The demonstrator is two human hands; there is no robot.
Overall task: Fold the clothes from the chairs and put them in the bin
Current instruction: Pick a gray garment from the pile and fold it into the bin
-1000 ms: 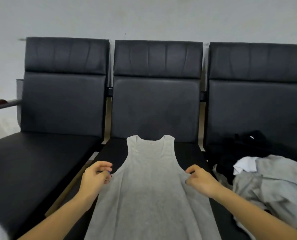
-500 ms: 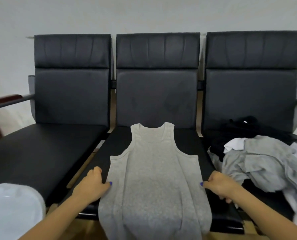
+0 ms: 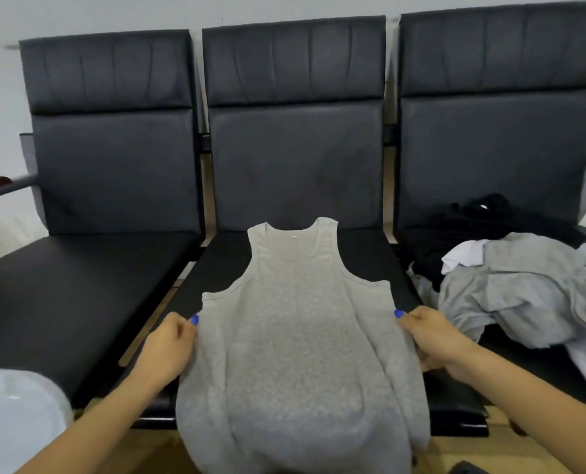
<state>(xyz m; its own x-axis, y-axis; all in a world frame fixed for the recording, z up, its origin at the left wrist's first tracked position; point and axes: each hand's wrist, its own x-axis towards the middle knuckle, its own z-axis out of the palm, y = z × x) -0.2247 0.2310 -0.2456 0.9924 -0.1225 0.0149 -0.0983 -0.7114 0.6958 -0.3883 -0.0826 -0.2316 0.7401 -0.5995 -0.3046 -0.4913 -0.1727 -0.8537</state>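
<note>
My left hand [image 3: 166,350] pinches the left side seam of the grey vest [image 3: 295,340], and my right hand [image 3: 435,340] pinches its right seam, so the vest lies spread flat between them on the middle chair [image 3: 295,138], neck away from me and hem hanging over the seat's front edge toward me. Just beyond my right hand, a pile [image 3: 520,285] of grey, white and black clothes sits crumpled on the right chair [image 3: 489,131]. Below my left arm a pale bin [image 3: 14,415] shows blurred at the corner, beside the left chair [image 3: 113,148].
</note>
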